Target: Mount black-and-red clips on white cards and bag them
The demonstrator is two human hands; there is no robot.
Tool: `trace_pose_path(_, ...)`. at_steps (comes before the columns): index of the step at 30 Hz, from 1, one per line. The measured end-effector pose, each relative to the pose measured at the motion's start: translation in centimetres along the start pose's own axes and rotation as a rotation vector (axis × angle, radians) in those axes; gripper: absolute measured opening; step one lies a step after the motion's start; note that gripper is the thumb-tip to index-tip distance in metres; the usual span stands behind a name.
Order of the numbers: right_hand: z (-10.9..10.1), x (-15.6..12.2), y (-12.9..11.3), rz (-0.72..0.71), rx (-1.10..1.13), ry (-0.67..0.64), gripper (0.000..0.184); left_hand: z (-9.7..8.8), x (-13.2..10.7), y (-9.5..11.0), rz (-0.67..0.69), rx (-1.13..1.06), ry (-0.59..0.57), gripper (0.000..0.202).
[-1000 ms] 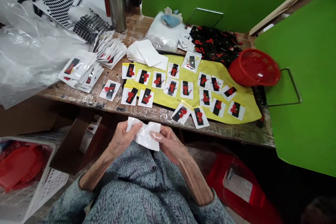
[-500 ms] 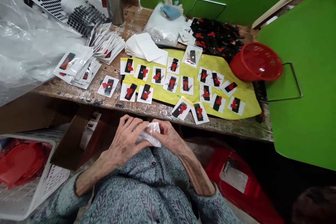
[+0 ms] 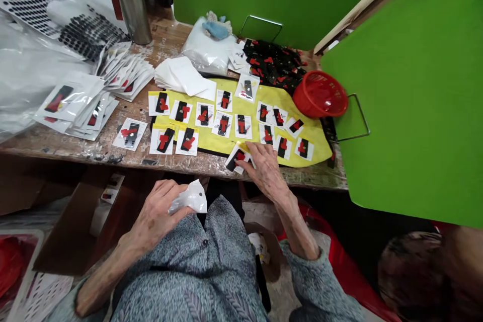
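Observation:
My left hand (image 3: 156,216) is above my lap, its fingers curled around a crumpled white plastic sleeve (image 3: 187,198). My right hand (image 3: 266,170) reaches onto the table's front edge, with its fingertips on a white card (image 3: 237,158) bearing a black piece and a red piece. Whether those fingers grip the card or only rest on it, I cannot tell. Several similar cards (image 3: 222,125) lie in rows on a yellow cloth (image 3: 315,143), just beyond my right hand.
A scarred wooden table (image 3: 56,147) holds stacks of sleeved cards (image 3: 77,105), folded white sheets (image 3: 181,76), a black-and-red pile (image 3: 273,64), a red basket (image 3: 320,94) and a steel flask (image 3: 132,5). A green board (image 3: 411,95) stands at right. Another person's head (image 3: 411,276) shows lower right.
My right hand has left the sleeve and moved forward onto the card at the table edge. My left hand keeps the sleeve and has shifted left. The view has turned, moving the table leftward.

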State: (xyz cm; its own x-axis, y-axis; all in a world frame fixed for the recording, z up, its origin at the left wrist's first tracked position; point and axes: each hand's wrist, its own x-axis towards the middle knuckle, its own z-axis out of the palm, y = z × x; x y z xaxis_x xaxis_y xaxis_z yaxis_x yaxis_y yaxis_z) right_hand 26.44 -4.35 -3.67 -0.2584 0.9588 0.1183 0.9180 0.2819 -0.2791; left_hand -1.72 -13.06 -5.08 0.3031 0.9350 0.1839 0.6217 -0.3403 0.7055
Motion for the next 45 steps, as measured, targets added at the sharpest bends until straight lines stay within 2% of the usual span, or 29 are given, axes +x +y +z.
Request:
trace_pose_path(3, 0.1, 0.8, 0.8, -0.017, -0.048, -0.097, 0.035, 0.1, -0.2, -0.2, -0.036, 0.013, -0.014, 0.033)
trace_pose_path(7, -0.2, 1.6, 1.0, -0.045, 0.026, -0.169, 0.019, 0.2, -0.2, -0.3, -0.075, 0.051, 0.003, 0.051)
trace_pose_path(16, 0.0, 2.6, 1.2, 0.029, 0.195, -0.265, 0.018, 0.2, 0.8, 0.6, -0.055, 0.060, 0.008, 0.030)
trace_pose_path(20, -0.6, 2.6, 1.0, 0.013, 0.257, -0.251, 0.019, 0.2, 0.9, 0.6, -0.081, 0.035, 0.009, 0.026)
trace_pose_path(25, -3.1, 1.2, -2.4, 0.117, 0.497, -0.331, 0.026, 0.1, 1.1, 0.5, -0.109, 0.021, 0.016, 0.022)
trace_pose_path(28, -3.6, 0.3, -5.1, 0.150, 0.689, -0.407, 0.025, 0.3, 1.1, 0.3, -0.088, 0.047, 0.013, 0.023)
trace_pose_path(30, -3.2, 0.1, -6.3, 0.144, 0.713, -0.447, 0.022, 0.5, 1.1, 0.2, -0.045, 0.074, 0.015, 0.027)
trace_pose_path(33, -2.5, 0.2, -7.1, 0.095, 0.634, -0.443, 0.017, 0.6, 0.9, -0.1, 0.008, 0.115, 0.028, 0.032)
trace_pose_path(38, -2.3, 0.4, -7.6, 0.052, 0.490, -0.403, 0.015, 0.6, 0.5, -0.3, -0.009, 0.151, 0.016, 0.037)
trace_pose_path(45, -0.3, -0.6, -9.8, 0.138, 0.643, -0.341, 0.011, 0.7, 0.5, -0.2, -0.035, 0.085, 0.007, 0.049)
